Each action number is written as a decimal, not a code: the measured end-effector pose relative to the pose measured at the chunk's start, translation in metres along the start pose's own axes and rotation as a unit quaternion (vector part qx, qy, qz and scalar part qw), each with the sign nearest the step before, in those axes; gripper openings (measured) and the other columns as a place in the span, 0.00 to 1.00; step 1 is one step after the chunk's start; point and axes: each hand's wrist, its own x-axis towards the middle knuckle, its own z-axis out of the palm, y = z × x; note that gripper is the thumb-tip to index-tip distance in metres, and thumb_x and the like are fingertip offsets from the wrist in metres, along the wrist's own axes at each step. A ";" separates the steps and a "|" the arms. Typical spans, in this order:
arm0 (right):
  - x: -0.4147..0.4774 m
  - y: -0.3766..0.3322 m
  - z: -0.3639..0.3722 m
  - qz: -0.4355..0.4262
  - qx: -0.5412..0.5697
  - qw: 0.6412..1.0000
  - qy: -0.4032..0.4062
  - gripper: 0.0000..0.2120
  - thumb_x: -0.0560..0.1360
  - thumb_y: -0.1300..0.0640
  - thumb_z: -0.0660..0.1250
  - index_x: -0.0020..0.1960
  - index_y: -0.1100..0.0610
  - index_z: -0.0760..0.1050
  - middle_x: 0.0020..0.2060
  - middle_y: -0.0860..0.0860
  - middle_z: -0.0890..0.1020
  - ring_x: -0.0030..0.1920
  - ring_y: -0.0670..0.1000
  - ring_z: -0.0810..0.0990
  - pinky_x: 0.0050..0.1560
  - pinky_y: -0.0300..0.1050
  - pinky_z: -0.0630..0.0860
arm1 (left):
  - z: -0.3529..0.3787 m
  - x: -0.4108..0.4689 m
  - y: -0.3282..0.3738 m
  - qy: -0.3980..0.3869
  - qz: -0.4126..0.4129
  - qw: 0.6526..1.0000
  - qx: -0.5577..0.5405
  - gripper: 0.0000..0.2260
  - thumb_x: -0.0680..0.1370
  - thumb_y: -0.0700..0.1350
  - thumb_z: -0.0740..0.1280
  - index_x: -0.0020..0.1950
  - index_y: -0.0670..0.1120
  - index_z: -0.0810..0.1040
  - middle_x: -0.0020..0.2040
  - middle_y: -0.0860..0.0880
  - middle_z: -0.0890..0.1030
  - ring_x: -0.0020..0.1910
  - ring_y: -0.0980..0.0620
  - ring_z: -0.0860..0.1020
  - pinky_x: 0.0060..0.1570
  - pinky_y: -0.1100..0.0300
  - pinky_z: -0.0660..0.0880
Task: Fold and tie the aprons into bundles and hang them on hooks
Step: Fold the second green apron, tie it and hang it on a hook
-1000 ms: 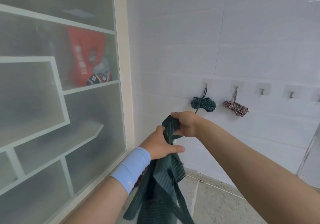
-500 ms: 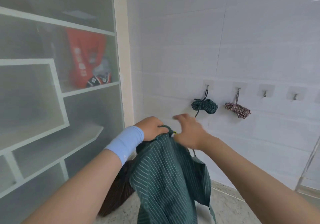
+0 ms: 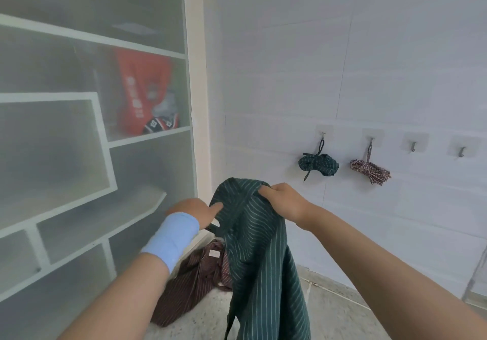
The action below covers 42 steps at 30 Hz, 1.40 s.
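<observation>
Green apron (image 3: pixel 258 247) hangs from the right hand (image 3: pixel 283 200), grip clamped on its top, likely so it falls straight for folding. The left hand (image 3: pixel 193 210) touches it; its grip I cannot tell.

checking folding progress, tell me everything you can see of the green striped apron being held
The green striped apron is dark green cloth with thin pale stripes, not yet bundled. It hangs limp, its top bunched in the right hand, whose fingers curl round it; the left hand rests its thumb on the left edge. A narrow strap dangles at the bottom. Behind it lies a brown striped apron.
</observation>
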 end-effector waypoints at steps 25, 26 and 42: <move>-0.018 0.027 -0.077 0.220 0.039 0.957 -0.183 0.20 0.83 0.49 0.61 0.62 0.65 0.75 0.53 0.59 0.83 0.49 0.58 0.83 0.49 0.53 0.82 | -0.055 -0.019 0.003 -0.357 0.195 0.913 -0.004 0.08 0.81 0.47 0.66 0.52 0.43 0.80 0.47 0.46 0.85 0.44 0.49 0.82 0.51 0.56 0.77; -0.023 0.028 -0.082 0.240 0.060 0.930 -0.272 0.21 0.82 0.48 0.61 0.64 0.65 0.74 0.54 0.59 0.82 0.51 0.57 0.83 0.52 0.52 0.81 | -0.062 -0.022 -0.002 -0.396 0.204 0.893 -0.065 0.10 0.80 0.46 0.67 0.56 0.40 0.80 0.50 0.43 0.85 0.46 0.47 0.82 0.53 0.53 0.78; 0.040 0.119 -0.029 0.151 -0.106 0.982 -0.040 0.13 0.78 0.52 0.69 0.42 0.62 0.79 0.36 0.56 0.76 0.36 0.52 0.75 0.34 0.42 0.65 | 0.055 0.053 -0.022 -0.157 0.075 0.961 -0.215 0.12 0.77 0.36 0.64 0.57 0.46 0.79 0.50 0.48 0.82 0.44 0.50 0.81 0.47 0.59 0.80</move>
